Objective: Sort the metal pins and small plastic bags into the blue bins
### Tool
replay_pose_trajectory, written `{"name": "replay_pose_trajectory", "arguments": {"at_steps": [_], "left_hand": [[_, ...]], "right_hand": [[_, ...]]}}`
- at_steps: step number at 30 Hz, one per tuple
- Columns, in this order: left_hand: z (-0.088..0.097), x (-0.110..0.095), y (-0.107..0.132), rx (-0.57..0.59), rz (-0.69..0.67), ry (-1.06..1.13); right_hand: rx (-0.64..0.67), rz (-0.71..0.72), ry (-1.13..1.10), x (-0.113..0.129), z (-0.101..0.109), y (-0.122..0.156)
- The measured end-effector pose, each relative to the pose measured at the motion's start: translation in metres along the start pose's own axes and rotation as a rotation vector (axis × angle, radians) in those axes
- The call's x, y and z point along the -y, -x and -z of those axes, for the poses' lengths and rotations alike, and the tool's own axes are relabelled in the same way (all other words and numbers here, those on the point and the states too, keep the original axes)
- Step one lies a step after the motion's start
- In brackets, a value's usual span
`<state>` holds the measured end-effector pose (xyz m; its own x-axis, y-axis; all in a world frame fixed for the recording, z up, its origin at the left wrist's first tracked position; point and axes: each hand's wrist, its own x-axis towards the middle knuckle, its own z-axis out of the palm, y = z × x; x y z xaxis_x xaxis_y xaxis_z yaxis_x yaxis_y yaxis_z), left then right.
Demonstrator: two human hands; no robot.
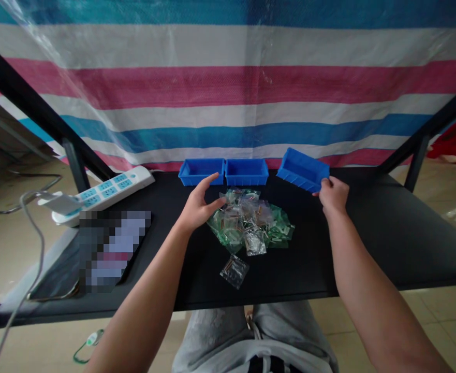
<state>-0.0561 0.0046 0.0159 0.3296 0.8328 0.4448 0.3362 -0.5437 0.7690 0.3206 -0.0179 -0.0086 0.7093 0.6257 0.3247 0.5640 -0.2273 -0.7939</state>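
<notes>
My right hand (334, 194) grips the near right corner of a blue plastic bin (302, 170), which is tilted at the back right of the black table. Two more blue bins, a left one (200, 180) and a middle one (246, 180), stand side by side at the back. My left hand (201, 206) is open, thumb and fingers apart, at the left edge of a pile of small clear and green plastic bags (251, 220). Small metal-looking parts show through the bags. One separate clear bag (234, 271) lies in front of the pile.
A white power strip (109, 192) with a plugged-in adapter and cable lies at the back left of the table (386, 233). Nearer is a dark flat object, partly blurred out (115, 248). Black frame bars flank the table; a striped plastic sheet (251, 85) hangs behind.
</notes>
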Motion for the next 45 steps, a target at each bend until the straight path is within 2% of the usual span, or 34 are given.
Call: {"name": "replay_pose_trajectory", "arguments": {"at_steps": [3, 7, 13, 19, 24, 29, 33, 38, 40, 41, 43, 45], "left_hand": [[0.001, 0.004, -0.001, -0.01, -0.012, -0.097], [0.001, 0.016, -0.003, -0.102, 0.009, -0.196], [0.004, 0.031, -0.007, -0.234, 0.106, -0.335], [0.01, 0.042, -0.006, -0.39, 0.268, -0.467], [0.017, 0.055, -0.012, -0.365, 0.395, -0.398], [0.022, 0.066, -0.019, -0.332, 0.395, -0.295], [0.022, 0.07, -0.02, -0.347, 0.39, -0.297], [0.022, 0.069, -0.02, -0.334, 0.387, -0.316], [0.022, 0.065, -0.019, -0.351, 0.408, -0.336], [0.021, 0.062, -0.018, -0.378, 0.422, -0.352], [0.018, 0.054, -0.015, -0.449, 0.435, -0.393], [0.014, 0.044, -0.011, -0.496, 0.403, -0.434]], "right_hand": [[0.057, -0.045, 0.085, -0.008, 0.001, -0.005], [0.063, -0.045, 0.109, -0.01, -0.006, -0.017], [0.07, -0.126, -0.056, -0.002, -0.028, -0.04], [0.111, -0.223, -0.26, 0.003, -0.049, -0.042], [0.091, -0.267, -0.317, 0.002, -0.052, -0.042], [0.098, -0.254, -0.291, 0.001, -0.05, -0.04], [0.085, -0.202, -0.277, -0.001, -0.049, -0.037], [-0.107, -0.042, -0.127, 0.001, -0.042, -0.027], [-0.139, 0.008, -0.116, 0.009, -0.04, -0.015], [-0.144, 0.044, -0.122, 0.015, -0.039, -0.006], [-0.103, 0.207, -0.179, 0.03, -0.038, 0.013], [0.025, 0.346, -0.236, 0.047, -0.034, 0.036]]}}
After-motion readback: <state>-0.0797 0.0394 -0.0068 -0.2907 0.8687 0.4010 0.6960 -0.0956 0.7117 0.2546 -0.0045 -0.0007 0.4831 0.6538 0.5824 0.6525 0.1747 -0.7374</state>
